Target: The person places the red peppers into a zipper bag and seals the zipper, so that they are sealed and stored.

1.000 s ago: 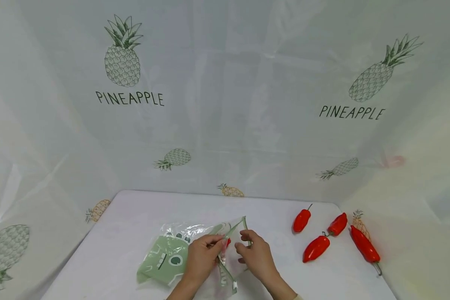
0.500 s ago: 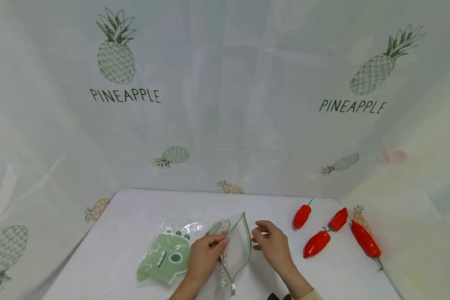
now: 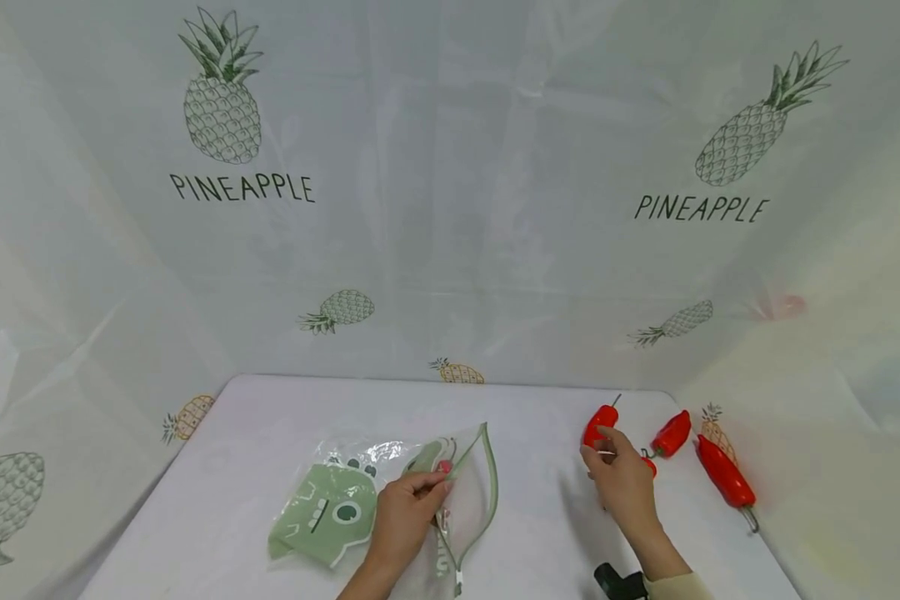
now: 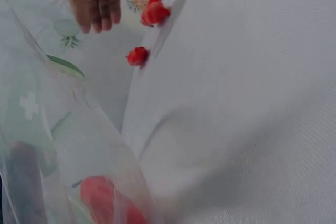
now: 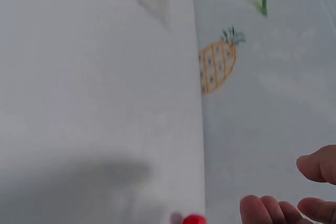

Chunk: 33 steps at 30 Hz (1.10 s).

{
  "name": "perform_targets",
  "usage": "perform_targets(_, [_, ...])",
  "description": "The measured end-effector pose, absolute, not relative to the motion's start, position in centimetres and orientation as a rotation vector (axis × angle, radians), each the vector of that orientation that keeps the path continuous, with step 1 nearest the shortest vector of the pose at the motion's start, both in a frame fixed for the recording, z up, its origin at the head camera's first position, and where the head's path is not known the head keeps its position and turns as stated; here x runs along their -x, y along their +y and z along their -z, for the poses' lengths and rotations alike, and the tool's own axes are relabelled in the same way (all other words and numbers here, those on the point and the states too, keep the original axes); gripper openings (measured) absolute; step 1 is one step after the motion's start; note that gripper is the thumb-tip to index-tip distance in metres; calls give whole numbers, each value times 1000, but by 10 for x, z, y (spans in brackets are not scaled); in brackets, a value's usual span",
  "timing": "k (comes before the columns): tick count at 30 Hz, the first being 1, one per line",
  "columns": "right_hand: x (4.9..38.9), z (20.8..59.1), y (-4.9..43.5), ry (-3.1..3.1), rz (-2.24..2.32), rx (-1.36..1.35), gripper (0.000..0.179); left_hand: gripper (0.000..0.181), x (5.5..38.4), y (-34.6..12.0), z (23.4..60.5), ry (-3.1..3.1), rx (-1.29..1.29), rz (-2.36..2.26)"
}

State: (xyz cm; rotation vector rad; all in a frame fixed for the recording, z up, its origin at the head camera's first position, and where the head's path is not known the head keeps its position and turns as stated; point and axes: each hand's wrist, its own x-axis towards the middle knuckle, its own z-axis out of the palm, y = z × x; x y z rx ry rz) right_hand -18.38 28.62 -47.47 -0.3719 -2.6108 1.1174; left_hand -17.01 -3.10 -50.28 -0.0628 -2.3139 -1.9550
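Note:
In the head view my left hand (image 3: 407, 518) pinches the near side of the mouth of a clear plastic zip bag (image 3: 471, 504) with a green edge. The bag's mouth gapes toward the right. Through its film, a red pepper (image 4: 100, 195) shows inside in the left wrist view. My right hand (image 3: 624, 483) hovers, fingers loosely bent and holding nothing, over the right side of the table. Its fingertips overlap the lower end of a red pepper (image 3: 598, 419) with a thin stem. Another red pepper (image 3: 649, 467) is mostly hidden behind this hand.
Two more red peppers, a short one (image 3: 672, 434) and a long one (image 3: 726, 475), lie at the right edge of the white table (image 3: 270, 408). A green cartoon monster print (image 3: 330, 512) in clear plastic lies left of my left hand. A pineapple-patterned sheet (image 3: 450, 208) hangs behind.
My right hand has left the bag's mouth and moved right to the peppers. The bag's mouth has spread wider, while my left hand keeps its pinch on it.

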Motion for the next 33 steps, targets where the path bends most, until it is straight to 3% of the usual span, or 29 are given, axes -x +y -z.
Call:
perform_targets(14, [184,491,352,-2649,-1001,577,78,13,169,-32,506,-2348,33,1916])
perform_targets(33, [194,519,375,-2826,-1182,856,123,13,167,-31,510,-2341,23,1973])
